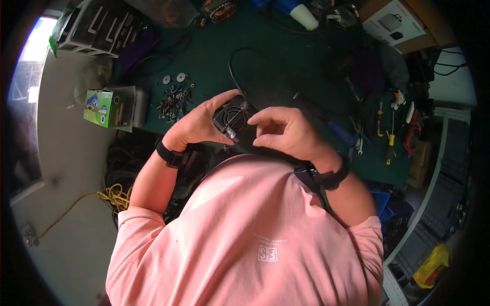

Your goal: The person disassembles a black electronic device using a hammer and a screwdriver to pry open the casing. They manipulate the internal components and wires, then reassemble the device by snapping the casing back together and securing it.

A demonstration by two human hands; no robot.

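Note:
My left hand (200, 120) grips a black boxy device with a round fan grille (233, 117), its thumb along the near edge and fingers around the far side. A black cable (230, 66) rises from the device's far corner and curves away over the table. Something small and shiny (230, 133) sits at the device's near corner, too small to name. My right hand (288, 131) is just right of the grille, fingers curled, with thumb and index finger apart. Its index fingertip is close to the grille; whether it touches, I cannot tell. Nothing shows between those fingers.
On the green table (204, 56), loose screws (176, 102) and two washers lie left. A green box (105, 108) and drawer unit (102, 28) stand farther left. Pliers (359, 137), a yellow-handled screwdriver (391, 145) and red wire (414, 133) lie right; a cardboard box (403, 25) stands far right.

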